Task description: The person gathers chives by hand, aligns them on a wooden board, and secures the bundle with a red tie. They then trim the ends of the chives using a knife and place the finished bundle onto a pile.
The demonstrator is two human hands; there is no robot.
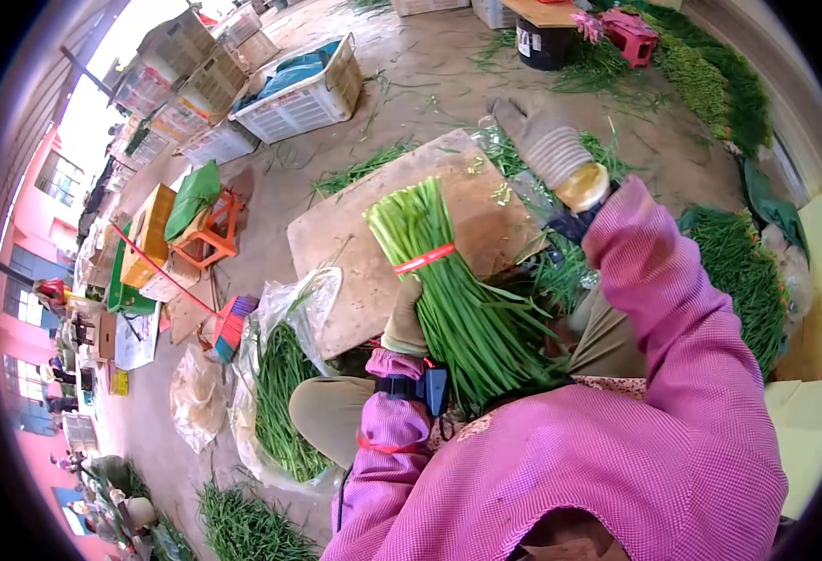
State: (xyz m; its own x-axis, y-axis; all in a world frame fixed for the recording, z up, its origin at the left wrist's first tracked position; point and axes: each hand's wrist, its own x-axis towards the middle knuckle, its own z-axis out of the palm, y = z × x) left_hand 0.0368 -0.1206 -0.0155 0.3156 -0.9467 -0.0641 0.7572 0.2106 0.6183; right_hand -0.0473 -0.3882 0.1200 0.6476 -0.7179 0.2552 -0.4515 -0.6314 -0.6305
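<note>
A large bundle of long green stalks (458,299), bound by a red band (425,259), leans over a wooden board (346,234) and my lap. My gloved left hand (405,318) is wrapped round the bundle below the band, on its left side. Off to the right, beyond the board's edge, is my gloved right hand (547,140), away from the bundle. Its fingers point to the upper left and are too unclear to tell whether they grip anything. The pale cut ends of the stalks face up and left.
An open plastic bag of loose greens (285,402) lies left of my knee. Crates (303,103) stand at the upper left, near an orange stool (215,234). A black bucket (542,45) and a pink stool (630,35) stand at the top right. Greens (734,280) are heaped on the right.
</note>
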